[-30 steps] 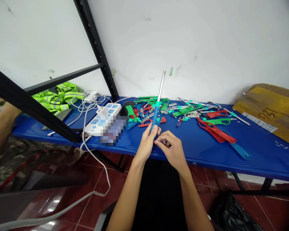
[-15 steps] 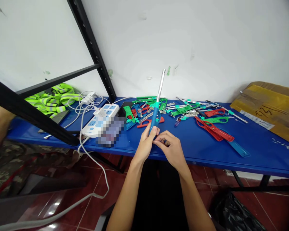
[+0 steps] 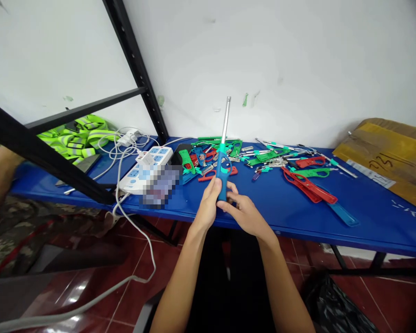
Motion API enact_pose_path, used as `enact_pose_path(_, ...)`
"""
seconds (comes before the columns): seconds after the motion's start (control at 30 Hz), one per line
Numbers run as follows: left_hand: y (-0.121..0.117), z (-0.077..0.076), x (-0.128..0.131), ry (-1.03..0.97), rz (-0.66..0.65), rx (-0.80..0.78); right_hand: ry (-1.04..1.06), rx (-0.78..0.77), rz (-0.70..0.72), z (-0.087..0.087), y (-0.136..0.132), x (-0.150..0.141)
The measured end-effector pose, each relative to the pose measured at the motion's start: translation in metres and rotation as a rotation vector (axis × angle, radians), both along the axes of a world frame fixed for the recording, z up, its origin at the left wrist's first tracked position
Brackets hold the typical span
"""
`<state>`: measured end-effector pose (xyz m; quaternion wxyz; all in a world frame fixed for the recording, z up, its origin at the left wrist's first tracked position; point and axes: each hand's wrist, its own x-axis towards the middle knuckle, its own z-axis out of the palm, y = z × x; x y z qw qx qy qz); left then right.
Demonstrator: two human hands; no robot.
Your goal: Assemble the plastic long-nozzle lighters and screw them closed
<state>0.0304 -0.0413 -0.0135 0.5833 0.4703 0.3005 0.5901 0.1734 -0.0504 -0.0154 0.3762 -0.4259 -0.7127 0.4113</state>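
Hands: both were closed on the lighter point(image 3: 223, 178), the left hand point(image 3: 207, 206) around its handle, the right hand point(image 3: 247, 213) with its thumb at the butt and its fingertips partly hidden.
Lighter: it stood over the table's near edge, rod toward 12 o'clock and barely leaning to 1.
Grip: doing this well, I judged, meant the left hand bearing the handle steadily, clear of the loop, while the right thumb met the butt squarely; pressing askew could have twisted it.
Table point(image 3: 280, 215): blue and glossy, it carried a loose pile point(image 3: 268, 158) from 11 to 2 o'clock, red shells point(image 3: 308, 187) near 3, and a power strip point(image 3: 129, 186) at 10, a pixelated patch covering whatever lay against it.
Carton point(image 3: 398, 162): taped, it sat farther out between 2 and 3.
Room: white wall point(image 3: 280, 46) at 12, black frame point(image 3: 135, 60) between 10 and 11, straps point(image 3: 104, 137) beyond it, another person's arm point(image 3: 3, 164) at 9, black bag point(image 3: 336, 305) on red tiles point(image 3: 131, 238) at 4.
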Motion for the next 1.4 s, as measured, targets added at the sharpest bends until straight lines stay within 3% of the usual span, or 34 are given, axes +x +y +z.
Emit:
enact_pose_path(0.17,0.0,-0.004,0.001,0.032,-0.032,-0.039,0.118,-0.086,0.061,0.007,-0.005,0.006)
enact_pose_path(0.43,0.005,-0.014,0.002,0.013,-0.045,-0.054,0.385,-0.14,-0.088,0.004,-0.003,0.002)
enact_pose_path(0.53,0.006,-0.013,0.002,0.039,-0.002,-0.029,0.448,-0.2,-0.116,0.004,-0.003,0.013)
enact_pose_path(0.73,0.009,-0.01,0.004,-0.048,0.251,-0.105,0.241,-0.316,-0.089,0.011,-0.019,0.071)
enact_pose_path(0.83,0.002,-0.009,0.01,0.135,0.57,-0.056,0.119,-0.29,-0.042,0.017,-0.023,0.098)
enact_pose_path(0.9,-0.004,-0.009,0.015,0.293,0.79,0.062,0.075,-0.276,0.029,0.02,-0.02,0.111)
enact_pose_path(1.0,-0.005,-0.013,0.014,0.455,0.933,0.234,0.08,-0.313,0.086,0.022,-0.009,0.123)
enact_pose_path(1.17,0.009,-0.023,-0.016,0.448,0.937,0.143,0.046,-0.331,0.042,0.021,-0.006,0.137)
enact_pose_path(1.27,0.007,-0.014,-0.029,0.689,0.993,0.341,-0.037,-0.26,-0.048,0.021,-0.014,0.144)
enact_pose_path(1.33,0.0,-0.002,-0.027,0.792,0.828,0.505,-0.075,-0.23,-0.097,0.021,-0.018,0.144)
enact_pose_path(1.4,-0.006,0.008,-0.02,0.88,0.446,0.626,-0.098,-0.232,-0.092,0.019,-0.02,0.137)
